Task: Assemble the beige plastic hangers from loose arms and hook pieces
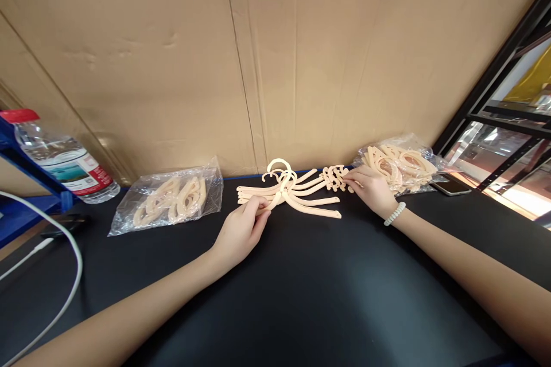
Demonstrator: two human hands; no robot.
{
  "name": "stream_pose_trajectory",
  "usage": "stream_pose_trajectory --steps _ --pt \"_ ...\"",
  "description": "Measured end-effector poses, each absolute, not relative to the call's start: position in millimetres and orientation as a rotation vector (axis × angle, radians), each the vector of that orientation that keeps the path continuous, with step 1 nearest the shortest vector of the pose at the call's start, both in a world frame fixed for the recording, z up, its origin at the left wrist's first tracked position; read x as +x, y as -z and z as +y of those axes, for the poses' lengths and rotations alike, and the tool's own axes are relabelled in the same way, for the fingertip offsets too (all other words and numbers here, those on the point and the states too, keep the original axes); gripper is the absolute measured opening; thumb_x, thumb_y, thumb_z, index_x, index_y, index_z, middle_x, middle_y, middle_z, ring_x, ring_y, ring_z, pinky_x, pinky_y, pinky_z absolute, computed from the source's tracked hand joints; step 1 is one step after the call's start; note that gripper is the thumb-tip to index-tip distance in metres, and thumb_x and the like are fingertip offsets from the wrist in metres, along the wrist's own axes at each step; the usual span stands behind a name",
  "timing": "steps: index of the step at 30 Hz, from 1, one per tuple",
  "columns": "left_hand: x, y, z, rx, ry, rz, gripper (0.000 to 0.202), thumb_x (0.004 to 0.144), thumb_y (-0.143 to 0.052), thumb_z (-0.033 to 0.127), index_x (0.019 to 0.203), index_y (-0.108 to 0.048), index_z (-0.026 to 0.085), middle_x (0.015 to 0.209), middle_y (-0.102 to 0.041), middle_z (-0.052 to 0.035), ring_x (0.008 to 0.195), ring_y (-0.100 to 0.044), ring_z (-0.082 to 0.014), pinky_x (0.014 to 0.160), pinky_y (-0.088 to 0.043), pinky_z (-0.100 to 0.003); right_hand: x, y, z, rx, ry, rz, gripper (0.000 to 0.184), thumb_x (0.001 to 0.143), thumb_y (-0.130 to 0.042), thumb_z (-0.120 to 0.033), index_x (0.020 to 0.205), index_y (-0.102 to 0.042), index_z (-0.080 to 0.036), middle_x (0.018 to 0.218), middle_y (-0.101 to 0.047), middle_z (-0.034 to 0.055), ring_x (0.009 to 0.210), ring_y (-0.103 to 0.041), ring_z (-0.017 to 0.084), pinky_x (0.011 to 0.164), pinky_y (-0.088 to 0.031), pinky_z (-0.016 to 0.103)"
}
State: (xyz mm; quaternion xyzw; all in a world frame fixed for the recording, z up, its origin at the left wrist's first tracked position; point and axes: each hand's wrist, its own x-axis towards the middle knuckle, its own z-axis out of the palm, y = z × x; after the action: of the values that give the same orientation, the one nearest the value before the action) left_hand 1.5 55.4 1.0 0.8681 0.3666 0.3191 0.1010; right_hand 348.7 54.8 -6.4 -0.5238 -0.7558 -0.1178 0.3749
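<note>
Several cream-coloured plastic clothes hangers [312, 210] lie overlapped on the black table, their hooks pointing away from me. My left hand [241, 229] is closed in a pinch on the left arm of the nearest hanger. To the right of the hangers is a small heap of cream hook-shaped pieces [332, 178]. My right hand [373, 190], with a beaded bracelet on its wrist, pinches at the right side of this heap; its fingertips partly hide the piece there.
At left lies a clear plastic bag [142, 200] of cream parts, near a water bottle [71, 160] and a white cable [77, 258]. A fuller bag [404, 160] and a phone [451, 186] lie at right. Cardboard [172, 69] stands behind; a black shelf frame [486, 69] rises at right.
</note>
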Motion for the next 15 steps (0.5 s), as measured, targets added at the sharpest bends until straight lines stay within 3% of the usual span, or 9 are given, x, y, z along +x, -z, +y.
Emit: stream_pose_trajectory --steps 12,15 --pt "0 -1 53 2.57 -1.011 1.043 0.006 0.094 -0.045 0.022 0.098 -0.048 0.021 0.088 -0.066 -0.0033 0.08 -0.068 -0.0194 0.071 -0.054 -0.032 352 -13 43 -1.413 0.159 -1.393 0.015 0.087 -0.057 -0.034 0.084 -0.063 -0.021 0.08 -0.071 0.0067 0.072 -0.071 0.027 0.067 -0.058 0.044" --pt "0 -1 53 2.572 -1.036 1.044 0.006 0.094 -0.045 0.022 0.098 -0.048 0.022 0.087 -0.066 -0.0031 0.079 -0.067 -0.019 0.07 -0.053 -0.031 348 -31 33 -1.379 0.007 -1.246 0.015 0.082 -0.064 -0.037 0.082 -0.062 -0.022 0.074 -0.069 0.0054 0.075 -0.072 0.029 0.072 -0.059 0.047"
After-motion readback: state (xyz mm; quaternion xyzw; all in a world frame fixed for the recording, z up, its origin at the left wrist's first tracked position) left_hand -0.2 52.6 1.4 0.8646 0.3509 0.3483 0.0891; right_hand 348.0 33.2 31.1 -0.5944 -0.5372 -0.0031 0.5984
